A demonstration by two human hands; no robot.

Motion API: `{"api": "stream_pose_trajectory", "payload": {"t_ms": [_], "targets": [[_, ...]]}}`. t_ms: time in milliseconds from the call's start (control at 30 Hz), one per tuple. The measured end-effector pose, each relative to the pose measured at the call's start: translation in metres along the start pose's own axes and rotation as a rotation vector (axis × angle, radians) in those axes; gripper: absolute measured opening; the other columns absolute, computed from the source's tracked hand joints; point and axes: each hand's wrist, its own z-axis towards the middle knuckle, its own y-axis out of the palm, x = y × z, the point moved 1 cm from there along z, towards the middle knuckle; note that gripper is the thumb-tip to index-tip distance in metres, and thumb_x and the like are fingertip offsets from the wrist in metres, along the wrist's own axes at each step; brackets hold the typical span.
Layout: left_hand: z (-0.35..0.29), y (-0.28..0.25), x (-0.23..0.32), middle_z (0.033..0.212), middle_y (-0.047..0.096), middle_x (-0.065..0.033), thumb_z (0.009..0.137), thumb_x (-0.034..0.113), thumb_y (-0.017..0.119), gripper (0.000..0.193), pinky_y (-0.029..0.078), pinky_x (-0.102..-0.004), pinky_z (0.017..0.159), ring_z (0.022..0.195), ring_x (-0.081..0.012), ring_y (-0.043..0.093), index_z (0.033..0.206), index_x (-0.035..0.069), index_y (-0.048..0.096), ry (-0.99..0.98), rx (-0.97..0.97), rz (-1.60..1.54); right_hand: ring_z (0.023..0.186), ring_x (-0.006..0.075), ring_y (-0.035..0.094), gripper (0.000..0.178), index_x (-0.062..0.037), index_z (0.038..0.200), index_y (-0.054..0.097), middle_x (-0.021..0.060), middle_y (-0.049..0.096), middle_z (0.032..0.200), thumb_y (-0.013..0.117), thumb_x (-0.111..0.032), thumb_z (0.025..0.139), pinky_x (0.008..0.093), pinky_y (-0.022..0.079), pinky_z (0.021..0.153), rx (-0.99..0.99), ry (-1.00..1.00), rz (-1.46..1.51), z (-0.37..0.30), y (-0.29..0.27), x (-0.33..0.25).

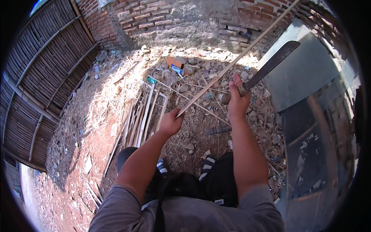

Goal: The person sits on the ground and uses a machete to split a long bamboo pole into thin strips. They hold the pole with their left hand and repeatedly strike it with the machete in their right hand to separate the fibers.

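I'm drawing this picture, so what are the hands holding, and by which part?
The left hand holds a long wooden strip close to the end nearest the body. The right hand holds a big knife by its handle.

My head-worn fisheye looks down over my left hand (170, 123) and right hand (238, 102); it reaches the brick wall (154, 16).

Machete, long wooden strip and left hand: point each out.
Machete (271, 63): head view, middle of the dark blade.
Long wooden strip (228, 67): head view, middle of its length.
Left hand (170, 122): head view, back of the hand.
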Motion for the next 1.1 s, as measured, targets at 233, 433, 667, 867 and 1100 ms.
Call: {"api": "stream_pose_trajectory", "payload": {"t_ms": [233,433,667,867,1100], "targets": [[-0.041,-0.157,0.021,0.070,0.065,-0.0207,0.092,0.055,0.065,0.054,0.050,-0.0474,0.067,0.069,-0.0379,0.066,0.087,0.001,0.067,-0.134,0.069,0.371,0.080,0.0188,0.066,0.027,-0.0012,0.100,0.066,0.0089,0.069,0.087,0.075,-0.026,0.091,0.0362,0.050,0.071,-0.152,0.025,-0.541,0.006,-0.008,-0.013],[-0.180,-0.208,-0.037,0.066,0.062,-0.0167,0.095,0.053,0.061,0.055,0.048,-0.0428,0.065,0.064,-0.0268,0.061,0.083,0.000,0.065,-0.393,-0.051,0.469,0.084,0.0307,0.068,0.041,-0.0031,0.108,0.068,0.0152,0.070,0.091,0.076,-0.037,0.087,0.0435,0.052,0.076,-0.870,0.094,-0.930,-0.041,0.037,-0.015],[-0.324,-0.195,-0.058,0.075,0.065,-0.0270,0.099,0.057,0.053,0.062,0.050,-0.0519,0.073,0.079,-0.0472,0.067,0.085,-0.002,0.068,-0.699,-0.091,0.395,0.091,0.0363,0.070,0.040,-0.0083,0.113,0.069,0.0157,0.072,0.092,0.075,-0.035,0.083,0.0479,0.055,0.081,-1.437,0.034,-1.038,-0.115,0.068,0.012],[-0.359,-0.177,-0.074,0.077,0.066,-0.0291,0.100,0.052,0.050,0.058,0.049,-0.0574,0.075,0.084,-0.0502,0.066,0.082,-0.001,0.065,-0.682,-0.084,0.450,0.088,0.0370,0.069,0.032,-0.0102,0.103,0.071,0.0152,0.071,0.087,0.075,-0.033,0.081,0.0479,0.055,0.078,-1.526,-0.011,-0.989,-0.132,0.067,0.041],[-0.364,-0.171,-0.089,0.072,0.065,-0.0274,0.097,0.046,0.059,0.050,0.050,-0.0577,0.067,0.075,-0.0492,0.065,0.080,0.000,0.060,-0.549,-0.044,0.543,0.085,0.0387,0.068,0.020,-0.0086,0.092,0.069,0.0167,0.070,0.085,0.069,-0.023,0.078,0.0492,0.053,0.075,-1.530,-0.028,-1.167,-0.135,0.083,0.013]]}}
